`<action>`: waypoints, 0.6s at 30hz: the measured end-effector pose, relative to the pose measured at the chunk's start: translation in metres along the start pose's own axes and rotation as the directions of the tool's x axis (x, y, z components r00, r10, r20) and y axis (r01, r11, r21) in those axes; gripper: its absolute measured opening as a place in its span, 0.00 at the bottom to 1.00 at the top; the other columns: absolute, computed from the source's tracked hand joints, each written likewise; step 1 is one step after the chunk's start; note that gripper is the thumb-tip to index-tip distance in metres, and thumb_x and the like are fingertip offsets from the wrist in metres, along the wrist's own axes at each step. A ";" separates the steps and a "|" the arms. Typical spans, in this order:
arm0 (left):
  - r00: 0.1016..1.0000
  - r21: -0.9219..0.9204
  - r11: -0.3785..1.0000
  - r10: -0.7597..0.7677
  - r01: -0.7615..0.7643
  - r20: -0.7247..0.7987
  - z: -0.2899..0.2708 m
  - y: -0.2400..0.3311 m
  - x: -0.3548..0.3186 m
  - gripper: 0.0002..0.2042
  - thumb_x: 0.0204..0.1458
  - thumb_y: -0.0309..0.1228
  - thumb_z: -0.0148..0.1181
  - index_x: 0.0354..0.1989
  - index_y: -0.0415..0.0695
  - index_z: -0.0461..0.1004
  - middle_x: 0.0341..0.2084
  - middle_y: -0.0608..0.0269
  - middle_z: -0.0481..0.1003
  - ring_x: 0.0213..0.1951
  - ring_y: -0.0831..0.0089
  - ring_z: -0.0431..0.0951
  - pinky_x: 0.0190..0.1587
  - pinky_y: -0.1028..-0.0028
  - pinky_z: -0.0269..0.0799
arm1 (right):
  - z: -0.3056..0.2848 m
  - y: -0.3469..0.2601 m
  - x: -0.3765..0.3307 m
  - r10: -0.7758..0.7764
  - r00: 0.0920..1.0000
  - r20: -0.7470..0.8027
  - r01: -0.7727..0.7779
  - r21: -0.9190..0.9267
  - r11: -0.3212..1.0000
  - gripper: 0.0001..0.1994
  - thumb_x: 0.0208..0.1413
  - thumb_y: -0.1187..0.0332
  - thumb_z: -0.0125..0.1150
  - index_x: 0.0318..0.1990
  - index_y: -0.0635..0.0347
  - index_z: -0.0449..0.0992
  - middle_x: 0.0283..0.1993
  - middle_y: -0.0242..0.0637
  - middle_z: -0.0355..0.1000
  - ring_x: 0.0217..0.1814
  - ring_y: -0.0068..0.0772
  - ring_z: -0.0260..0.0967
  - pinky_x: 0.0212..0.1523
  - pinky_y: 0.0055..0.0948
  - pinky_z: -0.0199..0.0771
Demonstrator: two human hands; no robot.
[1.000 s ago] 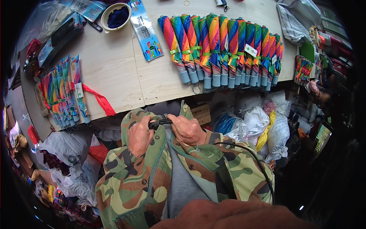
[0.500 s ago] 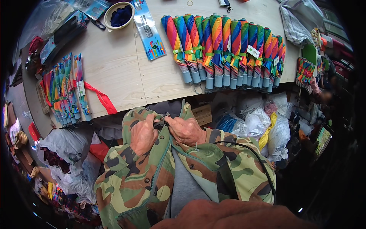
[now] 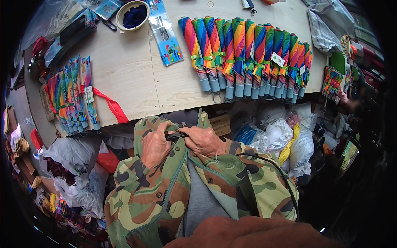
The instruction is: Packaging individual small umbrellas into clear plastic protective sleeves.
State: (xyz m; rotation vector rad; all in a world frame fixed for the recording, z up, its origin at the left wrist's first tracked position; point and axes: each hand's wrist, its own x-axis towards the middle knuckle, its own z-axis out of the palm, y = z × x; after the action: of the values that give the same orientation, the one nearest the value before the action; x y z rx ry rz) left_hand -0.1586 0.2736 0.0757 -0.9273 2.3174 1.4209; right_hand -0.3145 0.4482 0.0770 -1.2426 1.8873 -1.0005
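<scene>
My left hand (image 3: pixel 155 144) and my right hand (image 3: pixel 203 140) meet just below the table's front edge, both closed on a small dark object (image 3: pixel 175 134) held between them; what it is stays unclear. Camouflage jacket sleeves (image 3: pixel 157 194) cover both forearms. On the wooden table (image 3: pixel 124 74) above the hands lies a row of several folded rainbow umbrellas (image 3: pixel 244 53) with grey-blue handles pointing toward me. A second, smaller bunch of rainbow umbrellas (image 3: pixel 72 95) lies at the table's left with a red strap (image 3: pixel 109 105) beside it.
A cream bowl (image 3: pixel 132 15) with dark blue contents and a blue printed card (image 3: pixel 165 31) sit at the table's back. White and grey plastic bags (image 3: pixel 281 136) crowd the floor right of me, more bags (image 3: pixel 70 165) at the left. A black cable (image 3: pixel 273 165) crosses my right sleeve.
Both hands stay together on the small dark object, shifting only slightly toward the table edge. Nothing on the table has moved.
</scene>
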 end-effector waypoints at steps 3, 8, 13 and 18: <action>0.997 -0.076 0.994 -0.073 0.073 -0.002 -0.008 0.006 -0.001 0.25 0.53 0.26 0.74 0.61 0.40 0.77 0.33 0.44 0.83 0.33 0.55 0.87 0.37 0.61 0.77 | -0.006 -0.001 0.002 0.017 0.999 -0.035 -0.014 0.077 0.997 0.15 0.61 0.73 0.67 0.55 0.62 0.80 0.36 0.43 0.80 0.33 0.46 0.81 0.31 0.41 0.83; 0.979 -0.181 0.971 -0.126 0.154 0.159 -0.046 0.009 -0.016 0.25 0.56 0.34 0.77 0.60 0.39 0.79 0.30 0.53 0.78 0.32 0.59 0.80 0.38 0.62 0.75 | -0.017 -0.001 -0.002 -0.005 1.000 0.026 0.004 0.065 0.998 0.11 0.59 0.73 0.69 0.49 0.60 0.80 0.35 0.41 0.78 0.33 0.45 0.81 0.32 0.41 0.83; 0.962 -0.347 0.938 0.081 0.015 0.260 -0.064 -0.015 -0.027 0.19 0.55 0.33 0.79 0.52 0.38 0.84 0.32 0.59 0.76 0.37 0.67 0.77 0.41 0.66 0.73 | -0.024 0.011 -0.008 -0.065 0.998 0.021 0.065 0.007 0.998 0.07 0.57 0.74 0.71 0.42 0.58 0.80 0.35 0.39 0.78 0.32 0.44 0.80 0.30 0.39 0.82; 0.944 -0.291 0.946 0.218 -0.142 0.249 -0.080 -0.046 -0.048 0.16 0.59 0.29 0.74 0.55 0.39 0.83 0.32 0.57 0.75 0.36 0.61 0.76 0.42 0.66 0.72 | -0.035 0.017 -0.014 -0.111 0.991 0.068 0.111 0.009 0.994 0.08 0.54 0.75 0.73 0.40 0.58 0.80 0.34 0.37 0.77 0.30 0.41 0.79 0.29 0.37 0.80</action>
State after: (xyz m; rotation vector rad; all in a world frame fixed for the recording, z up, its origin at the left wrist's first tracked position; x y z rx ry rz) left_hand -0.0842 0.2078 0.1075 -0.5393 2.0769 1.8465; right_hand -0.3463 0.4743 0.0812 -1.3744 1.7785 -1.0065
